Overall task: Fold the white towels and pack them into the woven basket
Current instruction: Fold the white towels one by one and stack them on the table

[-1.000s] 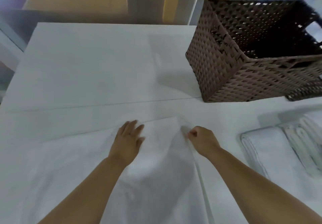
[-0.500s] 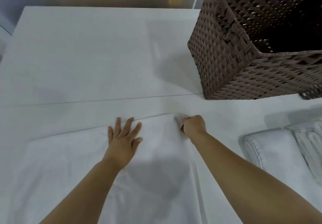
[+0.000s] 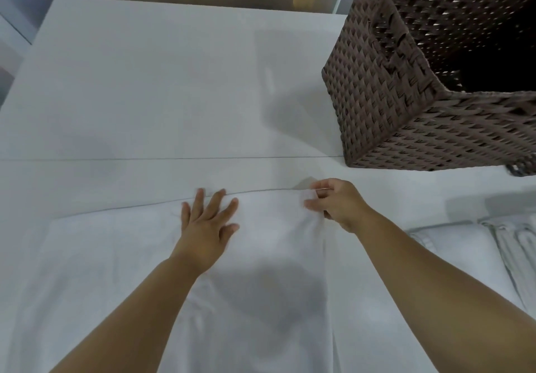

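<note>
On the towel (image 3: 110, 259), flat left hand (image 3: 207, 229), corner-pinching right hand (image 3: 338, 203)

No writing, label, brand mark, number or sign can be read anywhere in the view: not on the flat white cloth towel (image 3: 261, 245), the dark brown woven rectangular basket (image 3: 385, 117), the folded white towels (image 3: 458, 252) or the plain white bench (image 3: 145, 82).
</note>
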The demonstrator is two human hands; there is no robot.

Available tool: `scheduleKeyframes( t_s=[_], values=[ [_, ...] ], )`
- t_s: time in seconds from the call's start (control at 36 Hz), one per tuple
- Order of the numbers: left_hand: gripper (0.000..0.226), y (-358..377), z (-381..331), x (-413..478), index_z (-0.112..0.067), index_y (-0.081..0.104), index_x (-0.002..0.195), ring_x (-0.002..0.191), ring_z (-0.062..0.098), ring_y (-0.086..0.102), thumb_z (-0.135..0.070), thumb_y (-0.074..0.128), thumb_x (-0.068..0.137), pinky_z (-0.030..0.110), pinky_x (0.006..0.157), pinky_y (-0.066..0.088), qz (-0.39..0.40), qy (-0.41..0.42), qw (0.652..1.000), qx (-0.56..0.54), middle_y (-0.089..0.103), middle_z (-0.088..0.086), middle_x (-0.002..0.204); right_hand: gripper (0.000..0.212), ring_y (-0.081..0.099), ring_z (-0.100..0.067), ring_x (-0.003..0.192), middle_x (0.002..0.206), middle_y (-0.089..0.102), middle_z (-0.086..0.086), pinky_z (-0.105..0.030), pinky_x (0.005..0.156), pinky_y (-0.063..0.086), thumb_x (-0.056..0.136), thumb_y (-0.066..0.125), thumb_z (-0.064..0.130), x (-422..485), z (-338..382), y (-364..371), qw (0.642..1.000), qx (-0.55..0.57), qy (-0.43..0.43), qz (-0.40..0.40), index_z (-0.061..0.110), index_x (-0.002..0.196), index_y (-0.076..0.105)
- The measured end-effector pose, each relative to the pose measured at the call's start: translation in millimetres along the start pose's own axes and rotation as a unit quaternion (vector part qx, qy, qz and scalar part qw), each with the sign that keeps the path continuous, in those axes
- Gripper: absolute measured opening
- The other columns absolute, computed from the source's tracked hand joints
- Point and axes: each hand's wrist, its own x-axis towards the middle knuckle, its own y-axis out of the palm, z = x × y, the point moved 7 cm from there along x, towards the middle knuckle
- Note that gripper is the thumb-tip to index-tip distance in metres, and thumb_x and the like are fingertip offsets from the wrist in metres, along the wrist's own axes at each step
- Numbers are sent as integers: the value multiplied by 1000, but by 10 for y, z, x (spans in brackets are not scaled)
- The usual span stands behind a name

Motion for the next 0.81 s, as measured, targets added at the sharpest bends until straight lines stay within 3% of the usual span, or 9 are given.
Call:
scheduleKeyframes(
  t_s=[0.06, 0.17, 0.28, 0.33, 0.47, 0.69, 0.81],
  values=[
    [51, 3, 2, 6, -39, 20, 147, 140, 18, -26, -46, 32, 97, 41, 111, -18, 1, -3, 1000, 5, -1, -15, 158, 44, 66, -24, 91, 102, 66, -10, -38, 80, 56, 71, 81, 3, 18, 57, -73, 995, -74, -44, -51, 10, 108, 58],
    [52, 17, 5, 12, -39, 18, 147, 142, 21, -23, -47, 30, 97, 41, 111, -18, -1, -7, 1000, 19, -2, -14, 158, 44, 60, -10, 80, 88, 63, 4, -18, 62, 43, 76, 78, 12, 2, 114, -15, 978, -134, -108, -114, 15, 112, 55],
    [54, 28, -5, -15, -38, 11, 149, 142, 25, -22, -49, 23, 98, 42, 112, -16, 0, -11, 998, 66, -9, -11, 158, 58, 58, -17, 93, 106, 58, 2, -24, 75, 43, 80, 75, 22, -94, -102, 63, 986, -96, -76, -109, 15, 127, 43],
    [54, 15, -36, -47, -36, 9, 149, 143, 27, -21, -48, 21, 98, 42, 114, -14, -6, -17, 997, 79, -12, -7, 158, 60, 58, -17, 93, 105, 57, 3, -26, 77, 44, 79, 76, 23, -202, -235, 97, 988, -93, -63, -103, 15, 127, 41],
    [52, 18, -128, -257, -30, 13, 150, 144, 27, -15, -43, 21, 100, 38, 117, -8, -22, -60, 995, 82, -13, 1, 158, 48, 59, -5, 78, 90, 57, 12, -18, 59, 43, 77, 76, 28, -517, -556, 108, 989, -103, -49, -91, 22, 113, 45],
    [51, 274, -304, -1085, -24, 38, 144, 145, 29, 7, -42, 42, 96, 47, 117, 7, -29, -71, 996, 55, 15, 6, 158, 28, 62, -5, 77, 89, 63, 11, -19, 59, 44, 76, 74, 40, -1018, -1073, 96, 988, -138, -35, -54, 28, 89, 52],
    [63, 400, -359, -1512, -20, 48, 138, 141, 36, 22, -52, 23, 90, 53, 112, 17, -23, -78, 996, 38, 30, 11, 152, 26, 61, -6, 74, 84, 63, 11, -22, 59, 46, 76, 72, 45, -1260, -1288, 52, 980, -187, -33, -55, 28, 85, 54]
  ],
)
